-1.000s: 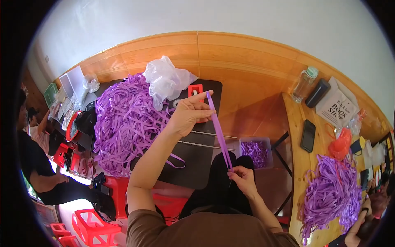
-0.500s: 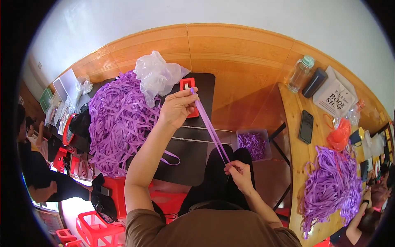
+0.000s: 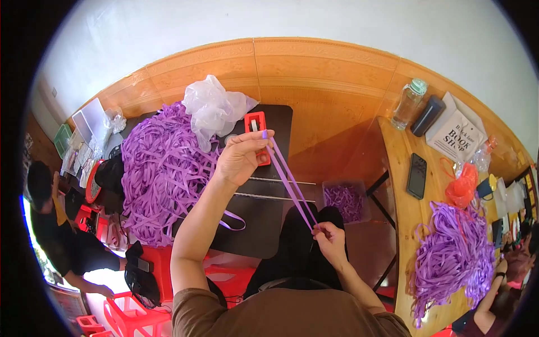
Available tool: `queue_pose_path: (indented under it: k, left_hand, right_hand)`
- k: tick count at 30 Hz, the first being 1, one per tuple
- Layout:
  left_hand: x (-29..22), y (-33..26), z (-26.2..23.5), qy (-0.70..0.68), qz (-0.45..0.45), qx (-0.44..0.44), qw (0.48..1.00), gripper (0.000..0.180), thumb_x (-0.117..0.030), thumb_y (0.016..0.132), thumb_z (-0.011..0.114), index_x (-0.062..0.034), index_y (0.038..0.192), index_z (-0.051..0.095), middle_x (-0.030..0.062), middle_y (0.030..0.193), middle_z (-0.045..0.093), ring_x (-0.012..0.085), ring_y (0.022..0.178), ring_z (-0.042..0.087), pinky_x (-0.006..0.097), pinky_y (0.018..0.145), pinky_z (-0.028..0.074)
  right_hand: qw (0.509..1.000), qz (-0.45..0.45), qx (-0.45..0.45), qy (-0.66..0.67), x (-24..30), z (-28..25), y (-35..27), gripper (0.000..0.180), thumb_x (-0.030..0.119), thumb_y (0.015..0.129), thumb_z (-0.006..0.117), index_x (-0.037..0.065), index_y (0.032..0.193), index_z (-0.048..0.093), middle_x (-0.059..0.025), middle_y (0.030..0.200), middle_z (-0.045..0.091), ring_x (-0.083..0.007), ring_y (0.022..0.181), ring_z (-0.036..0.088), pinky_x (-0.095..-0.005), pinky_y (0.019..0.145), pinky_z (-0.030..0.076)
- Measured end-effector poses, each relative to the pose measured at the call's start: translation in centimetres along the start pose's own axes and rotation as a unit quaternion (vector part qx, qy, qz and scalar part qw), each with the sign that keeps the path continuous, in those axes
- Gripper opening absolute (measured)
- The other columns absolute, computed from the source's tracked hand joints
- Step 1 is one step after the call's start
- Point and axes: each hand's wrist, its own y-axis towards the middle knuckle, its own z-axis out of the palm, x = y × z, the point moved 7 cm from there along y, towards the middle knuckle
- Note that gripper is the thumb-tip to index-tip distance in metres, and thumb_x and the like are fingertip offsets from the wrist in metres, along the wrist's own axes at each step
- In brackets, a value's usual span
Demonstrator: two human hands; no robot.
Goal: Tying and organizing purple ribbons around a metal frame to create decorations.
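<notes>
A narrow purple ribbon (image 3: 289, 182) stretches taut between my two hands in a long doubled strip, slanting down to the right. My left hand (image 3: 242, 154) pinches its upper end, where a small darker purple piece shows at the fingertips. Over my lap, my right hand (image 3: 330, 241) closes on the lower end. Just behind my left fingers stands a red tape dispenser (image 3: 255, 121), partly covered by that hand. A large heap of purple ribbons (image 3: 165, 174) fills the dark table (image 3: 264, 224) to the left, and one loose loop lies near my left forearm.
A crumpled clear plastic bag (image 3: 210, 106) lies against the heap. Two thin rods (image 3: 275, 197) stick out past the table edge. Below stands a bin of purple scraps (image 3: 343, 202). The wooden table (image 3: 404, 253) holds a phone (image 3: 416, 176), a bottle (image 3: 409, 104) and more ribbons (image 3: 449, 258). People sit at both sides.
The ribbon's two strands have spread slightly apart near my left hand. My right hand has shifted a little to the right. At the far left, a person has leaned and reached an arm downward.
</notes>
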Motion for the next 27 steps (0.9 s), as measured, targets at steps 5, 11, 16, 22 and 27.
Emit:
queue_pose_path:
  k: [5,11,16,22,27]
  left_hand:
    - [-0.3,-0.2,-0.2,0.043,0.015,0.009,0.999,0.016,0.006,0.08,0.063,0.0018,0.094,0.068,0.0082,0.083,0.066,0.0138,0.072,0.062,0.025,0.063,0.05]
    - [-2.2,-1.1,0.5,0.252,0.104,0.02,0.962,0.01,0.008,0.076,0.066,0.0021,0.085,0.067,0.0073,0.082,0.066,0.0107,0.07,0.061,0.025,0.058,0.05]
    - [-4.4,-3.9,3.7,0.655,0.431,-0.09,0.614,0.017,0.006,0.066,0.062,0.0013,0.083,0.064,0.0109,0.069,0.059,0.0241,0.059,0.059,0.034,0.056,0.047]
    - [-3.8,-2.9,1.5,0.574,0.38,-0.091,0.72,0.021,0.006,0.072,0.057,0.0033,0.092,0.063,0.0103,0.074,0.063,0.0221,0.064,0.061,0.032,0.055,0.048]
    - [-0.7,-0.9,-0.6,0.236,0.071,0.023,0.969,0.013,0.002,0.081,0.06,0.0048,0.093,0.065,0.0084,0.079,0.066,0.0116,0.064,0.063,0.019,0.049,0.047]
  right_hand:
    - [1.0,-0.017,-0.01,0.009,-0.2,-0.6,0.1,0.014,-0.003,0.079,0.055,-0.003,0.091,0.062,-0.0063,0.077,0.065,-0.0087,0.069,0.06,-0.0211,0.063,0.047]
    - [0.999,-0.014,-0.025,0.024,0.1,-1.5,0.3,0.015,-0.005,0.079,0.052,-0.003,0.091,0.061,-0.0073,0.078,0.065,-0.0102,0.072,0.062,-0.0218,0.066,0.049]
    - [0.998,-0.016,-0.035,0.046,0.0,-1.5,0.4,0.013,-0.005,0.08,0.053,-0.003,0.089,0.062,-0.0052,0.077,0.064,-0.0086,0.07,0.06,-0.0208,0.064,0.047]
    - [0.998,-0.029,-0.044,0.028,0.5,-1.2,0.5,0.008,-0.003,0.081,0.057,-0.002,0.087,0.063,-0.0024,0.074,0.061,-0.0059,0.065,0.055,-0.0194,0.059,0.043]
    - [0.997,-0.02,-0.059,0.054,-0.6,-2.5,0.3,0.009,-0.003,0.083,0.056,-0.003,0.09,0.062,-0.0038,0.076,0.062,-0.0079,0.069,0.058,-0.0206,0.064,0.046]
